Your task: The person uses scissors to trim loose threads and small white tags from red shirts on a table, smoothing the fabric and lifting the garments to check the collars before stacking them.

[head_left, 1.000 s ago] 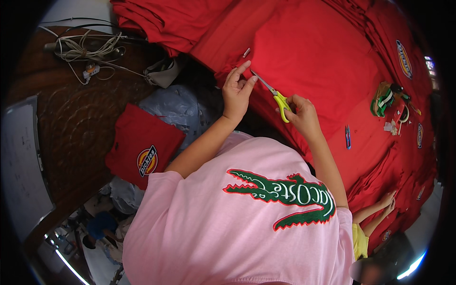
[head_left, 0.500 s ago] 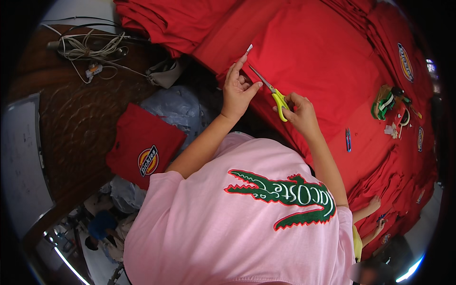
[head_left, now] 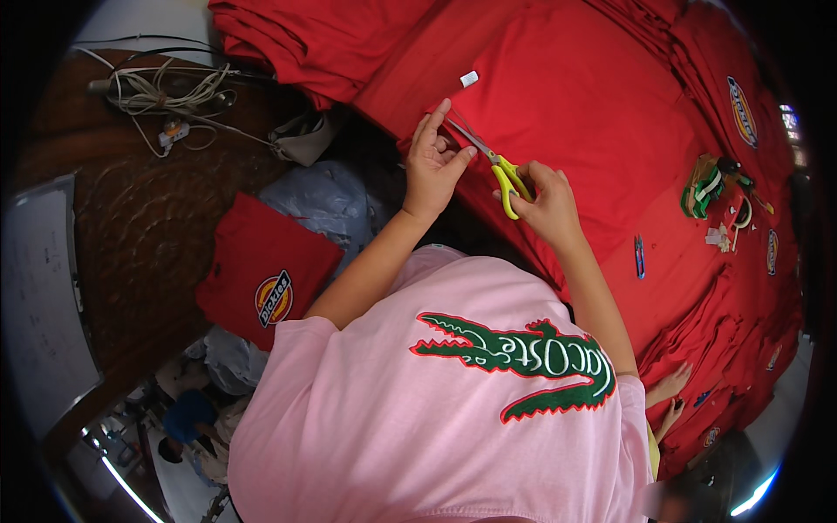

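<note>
Upper right, the red-covered bench (head_left: 645, 301) bears red garments (head_left: 602, 113); at right lie blue snips (head_left: 640, 258) and a green bundle (head_left: 699, 187).

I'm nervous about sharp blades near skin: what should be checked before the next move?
1. Metal scissors with yellow-green handles held in the right hand: ok.
2. Left hand well clear of the blades: not ok, the tips are close to it.
3. Small white rectangular tag visible: ok, beyond the left hand.
4. Left hand gripping something: cannot tell.
5. Slim blue tool out of the way: ok, right of the scissors.
6. Other person's hand away from the scissors: ok.
</note>
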Available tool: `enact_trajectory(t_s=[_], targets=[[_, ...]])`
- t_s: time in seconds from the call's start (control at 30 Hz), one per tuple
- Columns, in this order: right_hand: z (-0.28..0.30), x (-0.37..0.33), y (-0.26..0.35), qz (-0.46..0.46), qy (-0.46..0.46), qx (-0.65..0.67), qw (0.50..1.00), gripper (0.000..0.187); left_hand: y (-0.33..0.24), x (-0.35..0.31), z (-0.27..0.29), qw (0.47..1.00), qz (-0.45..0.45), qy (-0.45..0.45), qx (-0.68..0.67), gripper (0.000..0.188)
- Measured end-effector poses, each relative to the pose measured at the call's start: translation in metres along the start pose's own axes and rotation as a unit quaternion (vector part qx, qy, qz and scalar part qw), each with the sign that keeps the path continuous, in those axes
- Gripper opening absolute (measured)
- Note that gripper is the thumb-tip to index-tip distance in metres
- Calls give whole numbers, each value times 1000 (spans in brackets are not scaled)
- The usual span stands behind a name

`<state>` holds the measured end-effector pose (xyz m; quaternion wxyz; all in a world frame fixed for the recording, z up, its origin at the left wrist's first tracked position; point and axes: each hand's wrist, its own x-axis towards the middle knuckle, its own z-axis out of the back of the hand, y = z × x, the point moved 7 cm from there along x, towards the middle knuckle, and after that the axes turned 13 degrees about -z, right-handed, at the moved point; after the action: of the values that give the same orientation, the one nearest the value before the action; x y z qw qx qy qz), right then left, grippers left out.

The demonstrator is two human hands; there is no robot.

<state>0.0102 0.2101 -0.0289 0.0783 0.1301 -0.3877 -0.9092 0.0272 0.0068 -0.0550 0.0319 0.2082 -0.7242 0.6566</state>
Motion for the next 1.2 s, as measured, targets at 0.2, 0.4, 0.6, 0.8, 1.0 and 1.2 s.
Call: enact_trajectory(t_s=[0.2, 0.4, 0.6, 0.8, 1.0, 1.2], targets=[[-4, 2, -6, 18, -4, -4, 1000, 34, -6, 3, 0, 999, -3, -15, -51, 77], [-12, -2, -13, 11, -1, 10, 1000, 32, 17, 2, 17, 998, -33, -34, 29, 69], [-5, 1, 6, 15, -19, 3, 1000, 39, 4, 9, 10, 998, -4, -37, -52, 74], [-3, 6, 12, 30, -9, -23, 999, 39, 0, 8, 8, 996, 2, -21, -86, 79], [-17, 1, -1, 8, 0, -8, 1000, 25, -3, 8, 9, 992, 6, -29, -119, 85], [-3, -6, -36, -65, -62, 234, 968, 13, -1, 9, 11, 995, -21, -23, -93, 100]])
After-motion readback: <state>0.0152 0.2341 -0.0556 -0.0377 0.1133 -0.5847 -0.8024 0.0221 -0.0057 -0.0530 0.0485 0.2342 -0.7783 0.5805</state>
